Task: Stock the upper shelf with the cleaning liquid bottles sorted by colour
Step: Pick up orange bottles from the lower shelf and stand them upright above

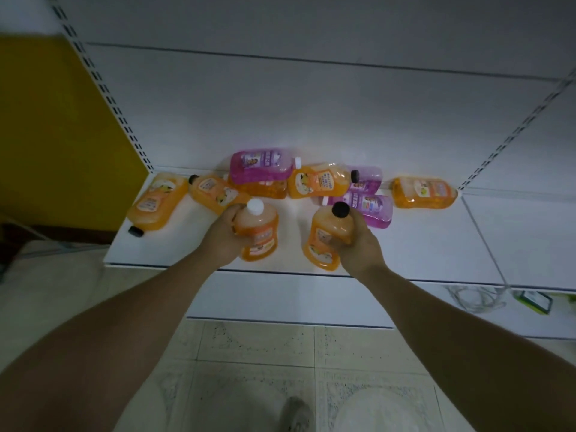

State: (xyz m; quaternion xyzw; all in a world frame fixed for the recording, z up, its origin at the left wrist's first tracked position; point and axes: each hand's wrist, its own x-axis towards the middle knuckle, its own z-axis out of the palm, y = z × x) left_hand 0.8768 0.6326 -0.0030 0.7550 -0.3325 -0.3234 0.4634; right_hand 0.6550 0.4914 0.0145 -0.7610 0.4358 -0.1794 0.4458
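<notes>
White shelving fills our view: a pale back panel with slotted uprights, and a white shelf (436, 244) carrying the bottles, with a yellow wall (56, 126) off to its left and tiled floor (255, 347) below it. We take the white-capped orange bottle (258, 232) near the shelf's front edge as our landmark. Far to its left an orange bottle with a black cap (156, 202) lies flat, cap toward us, at the shelf's left end. Just behind and left of the landmark another orange bottle (215, 191) lies on its side. Our left hand (223, 236) grasps the landmark bottle, fingers curled round its left side, holding it upright. Behind it a purple bottle (260, 165) lies on top of an orange one (265, 188), against the back panel. To the landmark's right, our right hand (358, 244) grips a black-capped orange bottle (327, 241) by its shoulder, also upright near the front edge. Behind that, an orange bottle (321, 183) lies on its side, touching two purple bottles (369, 205) that lie flat just right of it. Farthest right of the landmark, well apart, one more orange bottle (424, 193) lies against the back panel.
</notes>
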